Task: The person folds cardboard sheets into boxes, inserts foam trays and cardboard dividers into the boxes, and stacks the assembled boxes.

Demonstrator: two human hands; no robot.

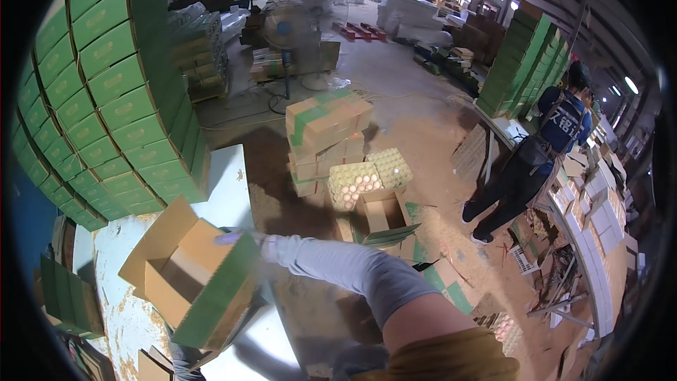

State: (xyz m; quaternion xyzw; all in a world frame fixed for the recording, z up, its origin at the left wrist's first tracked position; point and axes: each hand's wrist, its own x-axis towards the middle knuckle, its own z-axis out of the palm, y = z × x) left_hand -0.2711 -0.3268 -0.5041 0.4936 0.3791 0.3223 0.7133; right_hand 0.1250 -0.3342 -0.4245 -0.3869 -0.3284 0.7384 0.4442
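An open cardboard carton [174, 275], green on the outside with its flaps spread, is tilted above a white-topped table [119, 296]. My right hand [240, 239], in a pale purplish glove, grips the carton's far upper edge, with the fingers over the inside of the wall. The arm reaches across from the lower right in a grey sleeve. Inside, the part of the carton that shows holds nothing. At the lower left, a grey sleeve [185, 362] goes up behind the carton, which hides my left hand.
Tall stacks of green cartons [111, 90] stand at the left. Beyond the table are stacked brown cartons [328, 127], egg trays with eggs [357, 185] and an open carton [381, 217]. A pedestal fan [285, 26] stands farther back. At the right, a person [555, 121] stands by a bench.
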